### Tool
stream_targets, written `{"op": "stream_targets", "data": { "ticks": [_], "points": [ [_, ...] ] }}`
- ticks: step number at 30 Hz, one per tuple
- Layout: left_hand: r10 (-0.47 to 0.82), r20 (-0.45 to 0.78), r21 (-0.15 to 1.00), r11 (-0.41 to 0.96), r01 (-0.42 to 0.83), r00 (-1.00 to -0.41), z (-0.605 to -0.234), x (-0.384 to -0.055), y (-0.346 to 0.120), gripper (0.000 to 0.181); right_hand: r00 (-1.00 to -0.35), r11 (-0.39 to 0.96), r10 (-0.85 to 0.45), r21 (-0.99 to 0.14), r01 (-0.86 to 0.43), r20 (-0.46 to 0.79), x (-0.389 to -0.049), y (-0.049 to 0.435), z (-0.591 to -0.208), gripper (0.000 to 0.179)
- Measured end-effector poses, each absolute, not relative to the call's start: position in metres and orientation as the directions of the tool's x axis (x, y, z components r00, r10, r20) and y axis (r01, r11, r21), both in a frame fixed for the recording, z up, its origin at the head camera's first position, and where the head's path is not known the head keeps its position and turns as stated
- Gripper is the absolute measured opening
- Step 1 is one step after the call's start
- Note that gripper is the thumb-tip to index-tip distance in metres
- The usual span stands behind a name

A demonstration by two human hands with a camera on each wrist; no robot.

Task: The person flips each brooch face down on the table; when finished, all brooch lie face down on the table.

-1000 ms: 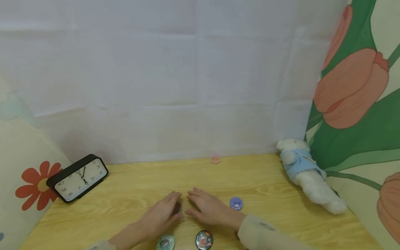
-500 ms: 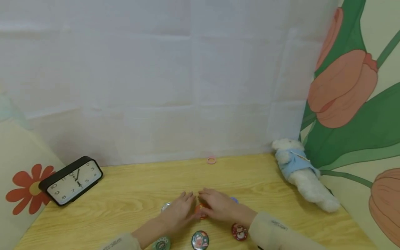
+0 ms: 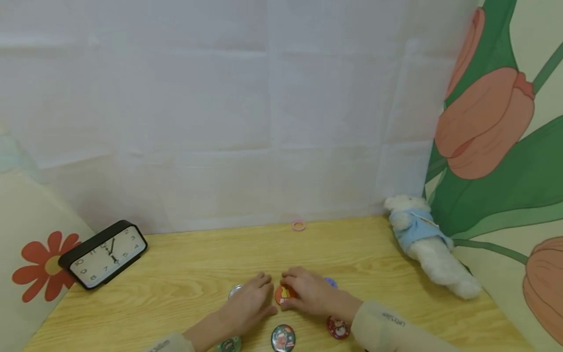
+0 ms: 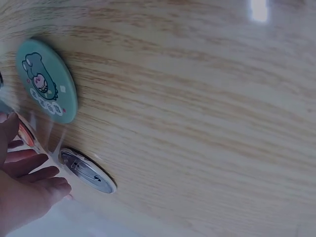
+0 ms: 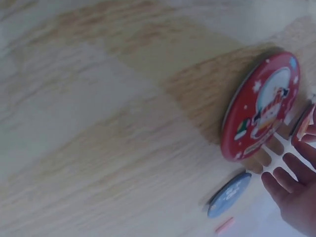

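Observation:
An orange round pin badge (image 3: pixel 284 295) lies face up on the wooden table between the two hands. My right hand (image 3: pixel 312 293) rests close at its right, thumb and fingers loosely spread about its edge; whether they touch it is hard to tell. Just left of the badge, my left hand (image 3: pixel 248 305) holds nothing, its fingers relaxed. Beside the left hand, a badge with its silver pin back up (image 4: pixel 88 170) shows in the left wrist view. A green badge (image 4: pixel 47 81) lies nearer the body. By the right forearm is a red badge (image 5: pixel 261 108), with a blue-purple badge (image 5: pixel 229 195) farther off.
A dark green badge (image 3: pixel 283 338) lies in front of the hands. A pink ring (image 3: pixel 298 225) sits at the table's back edge. The black-framed clock (image 3: pixel 104 254) stands at the left, and a white plush toy in blue (image 3: pixel 422 239) lies at the right.
A dark disc by my left fingers is gone from there; the orange badge now shows between the hands. Both hands shifted right, then drew slightly apart, uncovering more of it.

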State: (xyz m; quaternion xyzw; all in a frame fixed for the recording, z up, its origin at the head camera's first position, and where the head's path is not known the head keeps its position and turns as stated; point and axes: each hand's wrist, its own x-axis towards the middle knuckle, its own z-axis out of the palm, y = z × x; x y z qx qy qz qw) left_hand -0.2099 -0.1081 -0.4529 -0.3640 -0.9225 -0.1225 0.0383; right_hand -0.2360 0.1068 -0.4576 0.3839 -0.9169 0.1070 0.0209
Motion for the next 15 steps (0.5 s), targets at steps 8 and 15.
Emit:
{"op": "stream_targets", "data": {
  "ticks": [8,15],
  "points": [
    [0.675,0.185,0.225,0.678,0.700,-0.714,-0.453,-0.213,-0.099,0.051,-0.716,0.689,-0.680,-0.195,-0.698,0.159,-0.242,0.123,-0.456,0.062],
    [0.662,0.125,0.268,0.695,0.667,-0.739,-0.457,-0.215,-0.090,0.053,-0.719,0.687,-0.678,-0.217,-0.694,0.153,-0.241,0.127,-0.458,0.052]
  ]
}}
